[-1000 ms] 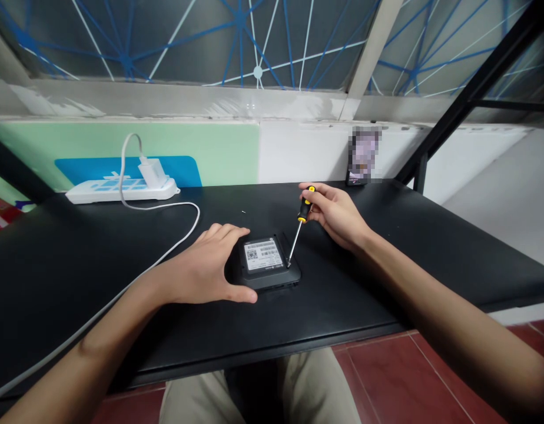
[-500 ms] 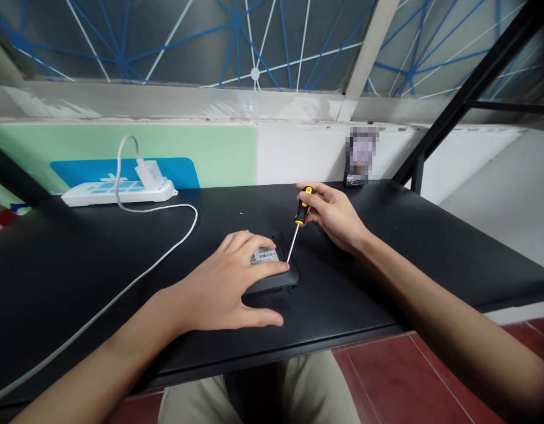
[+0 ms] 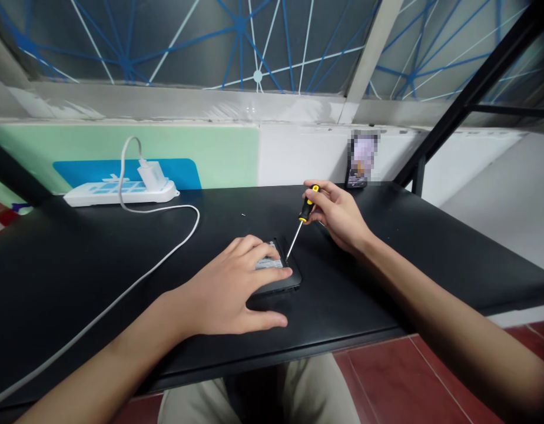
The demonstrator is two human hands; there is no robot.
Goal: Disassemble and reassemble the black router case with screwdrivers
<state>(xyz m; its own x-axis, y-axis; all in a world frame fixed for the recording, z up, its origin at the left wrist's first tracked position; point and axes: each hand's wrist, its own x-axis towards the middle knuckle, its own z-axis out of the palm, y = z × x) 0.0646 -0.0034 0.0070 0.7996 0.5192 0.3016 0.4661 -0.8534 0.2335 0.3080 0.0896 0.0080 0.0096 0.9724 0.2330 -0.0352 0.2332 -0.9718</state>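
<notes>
A flat black device [image 3: 294,278] with a white printed label [image 3: 270,263] lies on the black table, partly covered by my hand. My left hand [image 3: 236,282] rests across it with fingers spread, the thumb stretched out over the table in front. In my right hand [image 3: 340,215] is a screwdriver [image 3: 308,206] with a black and yellow handle, gripped between thumb and fingers. Its metal shaft slants down to the left, and the tip meets the device near its right edge, close to my left fingertips. What lies beneath my left palm is hidden.
A white power strip [image 3: 122,193] with a plugged-in charger [image 3: 152,175] stands at the back left. From it a white cable [image 3: 166,250] curves across the table's left side. At the back right a phone [image 3: 361,160] leans on the wall.
The screwdriver now leans more to the right, its handle shifted slightly right with my right hand. My left hand still lies spread on the device.
</notes>
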